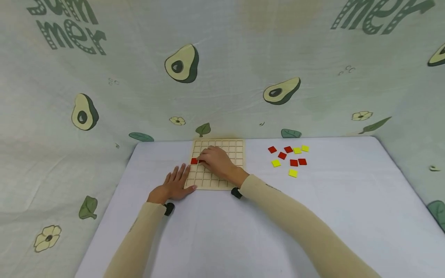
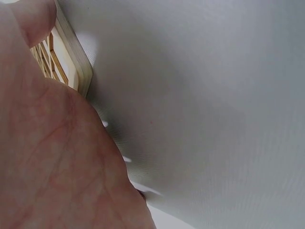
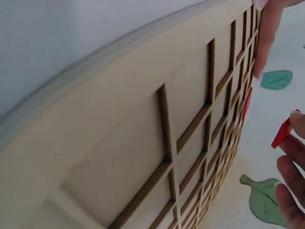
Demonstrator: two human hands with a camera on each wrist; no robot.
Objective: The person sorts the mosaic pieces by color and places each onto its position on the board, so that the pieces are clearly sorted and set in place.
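A pale wooden grid board [image 1: 236,148] lies on the white table. One red square tile [image 1: 194,161] sits in a cell at its left edge. Over the board, my right hand [image 1: 219,161] pinches another red tile [image 3: 282,134] between thumb and fingertips, just right of the placed tile; in the right wrist view a gap shows between this tile and the grid. My left hand [image 1: 175,184] lies flat with straight, spread fingers at the board's lower left, its thumb along the front corner. The left wrist view shows its palm close up beside the board's edge.
Several loose red tiles [image 1: 293,163] and yellow tiles [image 1: 293,173] lie scattered on the table to the right of the board. A curtain [image 1: 229,96] printed with avocados and leaves hangs directly behind the table's far edge.
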